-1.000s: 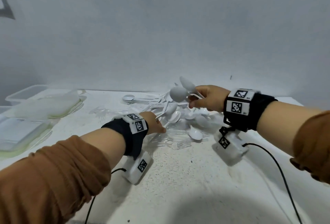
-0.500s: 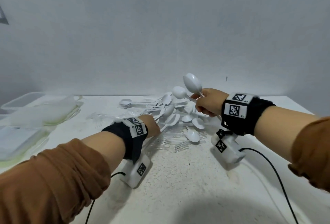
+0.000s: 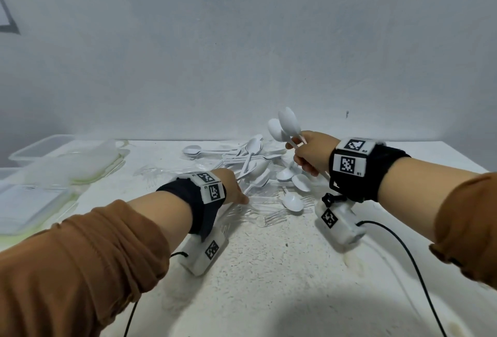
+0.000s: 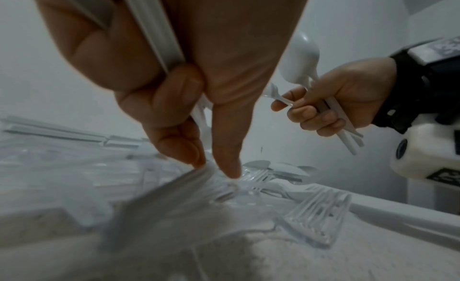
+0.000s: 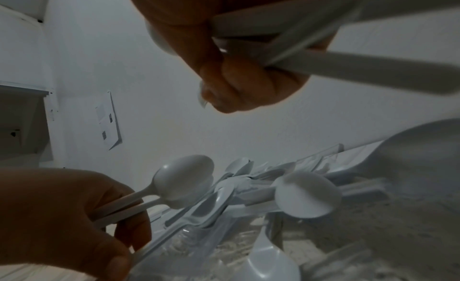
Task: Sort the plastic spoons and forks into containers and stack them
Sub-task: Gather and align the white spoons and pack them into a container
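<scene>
Right hand (image 3: 309, 155) clenched around white spoons (image 3: 286, 125) held above the pile, left hand (image 3: 231, 187) gripping spoon handles, fingertips (image 4: 227, 167) touching clear forks (image 3: 274, 217) on the surface (image 3: 269, 283)

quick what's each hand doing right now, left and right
Left hand: closed on white spoons, thumb and a fingertip down at a clear fork in the pile.
Right hand: closed on a bunch of white spoons, raised above the pile.

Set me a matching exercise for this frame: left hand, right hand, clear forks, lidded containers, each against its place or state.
Things:
1. left hand
2. right hand
3. clear forks
4. lidded containers

Place or state:
A. raised, gripping a bunch of white spoons
B. at the table's left edge
C. low at the pile, holding spoon handles
D. flat on the table, nearest the person

Pairs: 1-C, 2-A, 3-D, 4-B
</scene>
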